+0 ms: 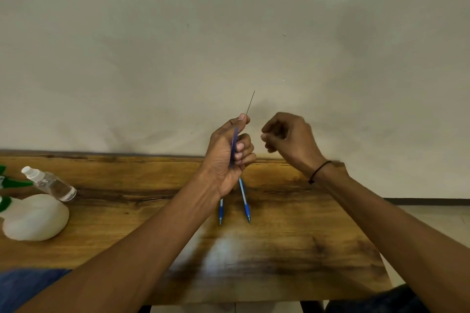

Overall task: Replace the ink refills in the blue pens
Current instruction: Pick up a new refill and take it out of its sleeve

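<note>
At the centre of the frame, raised above the table, a blue plastic pen barrel [234,146] stands nearly upright in the left hand [229,157], whose fingers are curled round it with the thumb pressed near its top. A thin dark ink refill [250,102] sticks up out of the barrel's upper end, slanting slightly right against the pale wall. Just to the right, apart from the barrel, the right hand [287,138] hangs with its fingers bunched; motion blur hides whether they pinch some small part, so I cannot tell.

Below the left hand, two more blue-and-white click pens [246,204] lie on the brown wooden table [292,223], tips toward the viewer and spreading slightly apart.

Judging from this, the refill is the weak point: it looks very slender, and a sideways tug from the right hand could bend or snap it. A loose part such as a tip or spring could also drop and roll off the table's near edge. The raised barrel could be mixed up with the pens lying beneath it.

At the left edge lie a clear plastic spray bottle [52,183] and a white rounded lump [35,217].
</note>
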Demonstrator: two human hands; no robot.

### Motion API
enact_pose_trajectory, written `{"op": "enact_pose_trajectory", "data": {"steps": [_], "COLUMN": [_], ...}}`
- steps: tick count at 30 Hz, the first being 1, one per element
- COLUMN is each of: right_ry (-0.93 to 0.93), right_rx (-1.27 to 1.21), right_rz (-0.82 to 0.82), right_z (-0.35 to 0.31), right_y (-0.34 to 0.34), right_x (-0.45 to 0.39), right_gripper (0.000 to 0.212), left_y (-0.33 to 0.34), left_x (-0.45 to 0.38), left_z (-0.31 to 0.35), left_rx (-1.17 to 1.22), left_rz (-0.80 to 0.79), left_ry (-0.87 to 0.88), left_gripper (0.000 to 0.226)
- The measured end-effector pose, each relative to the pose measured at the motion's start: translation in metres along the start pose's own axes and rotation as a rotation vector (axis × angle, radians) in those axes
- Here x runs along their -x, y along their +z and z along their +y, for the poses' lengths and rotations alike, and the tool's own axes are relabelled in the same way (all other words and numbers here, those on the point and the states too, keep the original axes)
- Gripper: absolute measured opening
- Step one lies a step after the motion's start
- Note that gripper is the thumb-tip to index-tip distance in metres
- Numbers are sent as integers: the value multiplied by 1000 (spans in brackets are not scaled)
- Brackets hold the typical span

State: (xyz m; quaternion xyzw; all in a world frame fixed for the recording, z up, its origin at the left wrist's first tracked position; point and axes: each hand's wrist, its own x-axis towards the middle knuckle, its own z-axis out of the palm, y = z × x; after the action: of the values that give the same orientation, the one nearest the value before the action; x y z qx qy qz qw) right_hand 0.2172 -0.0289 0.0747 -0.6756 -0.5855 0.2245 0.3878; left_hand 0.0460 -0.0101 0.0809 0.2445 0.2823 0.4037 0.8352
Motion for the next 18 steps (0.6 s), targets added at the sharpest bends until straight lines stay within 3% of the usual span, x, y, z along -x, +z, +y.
{"op": "enact_pose_trajectory", "data": {"steps": [4, 7, 13, 18], "right_ry": [-170, -273, -329, -325], "right_rx": [-254, -361, -292, -208], "right_rz": [63, -4, -252, -325], "right_z": [-40, -62, -74, -70], "right_y": [-20, -30, -37, -36], "right_x": [0, 4, 9, 9], "right_gripper": [10, 10, 13, 14], "left_y": [1, 3, 2, 1], "left_x": [-2, -3, -1, -2], "left_z": [-1, -3, -4, -6], "left_rx": [-105, -173, -264, -351], "left_rz": [68, 120, 185, 212], "left_ry": [62, 112, 193, 243], "left_gripper": [12, 13, 12, 21]}}
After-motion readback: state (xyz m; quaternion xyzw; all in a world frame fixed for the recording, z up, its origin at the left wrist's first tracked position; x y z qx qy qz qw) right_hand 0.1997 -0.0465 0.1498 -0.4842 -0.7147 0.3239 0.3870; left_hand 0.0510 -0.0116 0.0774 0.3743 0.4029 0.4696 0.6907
